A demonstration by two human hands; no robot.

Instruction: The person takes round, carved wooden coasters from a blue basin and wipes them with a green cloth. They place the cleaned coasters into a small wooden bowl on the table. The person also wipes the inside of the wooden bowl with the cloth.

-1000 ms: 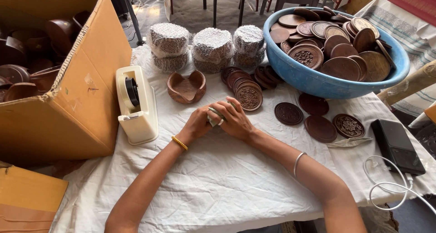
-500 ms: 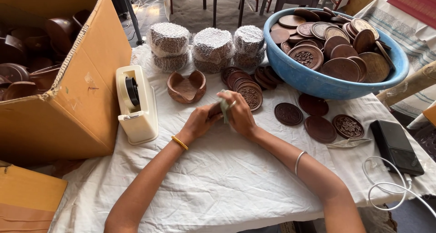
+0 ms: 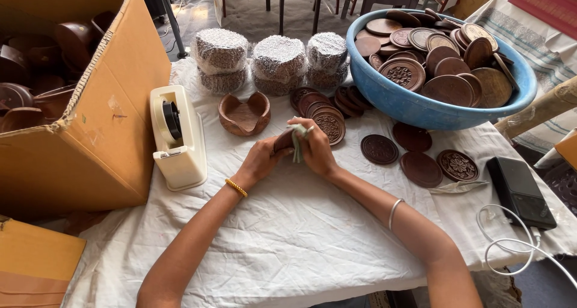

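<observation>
Both hands meet just above the cloth, a little in front of me. My left hand [image 3: 259, 161] cups a small brown wooden disc [image 3: 283, 141] from below; my right hand [image 3: 315, 152] closes over its far edge, fingers pinching a pale greenish rag [image 3: 297, 147] against the wood. The disc sits between the two palms, mostly hidden.

Handling, as I judge it: stiff carved wood, light for its size, not fragile but dusty or smooth enough to slip. Best held by the rim, thumb on one face, so the carved side stays free. The rag is soft and limp, needs bunching to bite.

Just beyond my right hand lies a fanned row of similar discs [image 3: 327, 125]; beyond my left, a notched wooden holder [image 3: 244, 113]; the tape dispenser [image 3: 177, 137] stands well to the left.

Against half a second ago: hands in almost the same spot, the rag now hanging lower between them.
</observation>
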